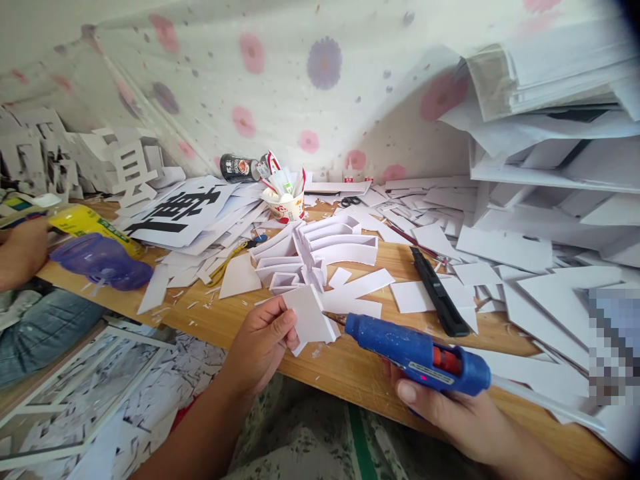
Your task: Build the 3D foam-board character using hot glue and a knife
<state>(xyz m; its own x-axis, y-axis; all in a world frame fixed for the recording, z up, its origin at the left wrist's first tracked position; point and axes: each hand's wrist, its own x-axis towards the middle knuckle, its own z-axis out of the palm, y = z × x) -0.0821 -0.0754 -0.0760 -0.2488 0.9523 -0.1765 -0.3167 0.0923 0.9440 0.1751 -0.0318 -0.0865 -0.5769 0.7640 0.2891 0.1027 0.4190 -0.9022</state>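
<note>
"What are you holding?"

"My left hand (pixel 265 340) has a white board (pixel 311 313), flat and smooth with straight sides. My right hand (pixel 445 413) has a blue glue gun (pixel 390 340) made of hard plastic, a bit scuffed. A long, round, cloudy glue stick (pixel 550 403) pokes out of its back."

"Where is the board?"

"In front of me, tilted up, by the near edge of the wood table (pixel 330 370). I can't tell if its bottom touches the wood. Just behind it is a white frame (pixel 345 250) made of thin strips, some curved and some straight."

"How do your hands sit?"

"My left one pinches tight, thumb on the board's face and fingers tucked behind. My right one wraps the handle from below, thumb along the side. The gun's tip points left, at the board's right edge. I can't tell if they touch, and I can't see my trigger finger."

"How many things can you count?"

"One gun, one board in my fingers, one long black cutter (pixel 440 293) on the right, one paper tub (pixel 287 208) and one black can (pixel 237 168). There are too many white scraps to count!"
</note>
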